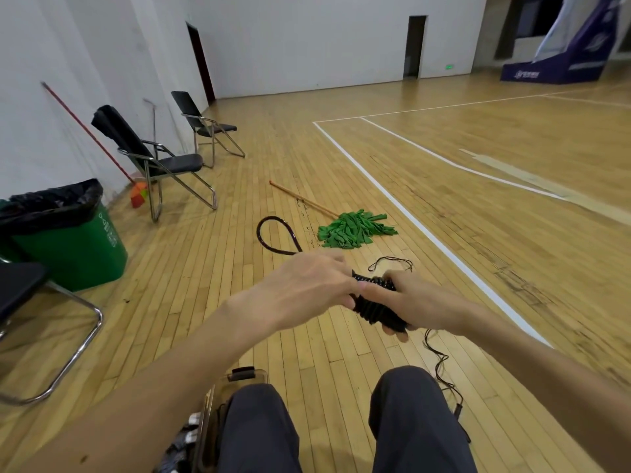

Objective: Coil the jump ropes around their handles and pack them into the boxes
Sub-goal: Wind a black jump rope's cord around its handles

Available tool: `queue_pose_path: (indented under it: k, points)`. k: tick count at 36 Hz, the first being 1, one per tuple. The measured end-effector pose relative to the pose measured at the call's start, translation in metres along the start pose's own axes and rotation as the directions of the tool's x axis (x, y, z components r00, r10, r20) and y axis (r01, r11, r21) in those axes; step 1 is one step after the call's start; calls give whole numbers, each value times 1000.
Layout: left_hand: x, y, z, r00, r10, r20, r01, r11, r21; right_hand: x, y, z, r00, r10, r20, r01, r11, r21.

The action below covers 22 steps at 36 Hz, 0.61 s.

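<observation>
R hand (418, 302): we clamp fingers round handles (375, 310), steadying coil.
L hand (307, 288): we pinch rope (275, 233), keeping wrap taut; one loose loop to go.
Box (244, 374): by L knee, for packing.

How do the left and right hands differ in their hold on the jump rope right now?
The left hand pinches the jump rope near its free loop; the right hand grips the wound handles. The left hand is above the bundle, the right hand beside and under it. Both hold the same black rope.
</observation>
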State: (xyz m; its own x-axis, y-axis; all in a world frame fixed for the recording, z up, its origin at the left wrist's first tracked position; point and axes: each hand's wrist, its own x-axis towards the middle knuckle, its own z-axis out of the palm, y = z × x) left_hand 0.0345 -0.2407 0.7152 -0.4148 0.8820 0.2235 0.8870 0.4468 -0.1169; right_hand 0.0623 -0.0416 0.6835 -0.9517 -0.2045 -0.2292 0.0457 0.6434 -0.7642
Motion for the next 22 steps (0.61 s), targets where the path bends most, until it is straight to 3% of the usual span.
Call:
queue_pose_path:
  k: [8, 22]
  points:
    - [-3, -12, -8, 997, -31, -77, 12, 970, -243, -15, -7, 5, 969, -109, 222, 107, 994, 25]
    - [3, -4, -10, 987, -136, 90, 163, 854, -494, -28, -9, 9, 903, -129, 410, 139, 990, 6]
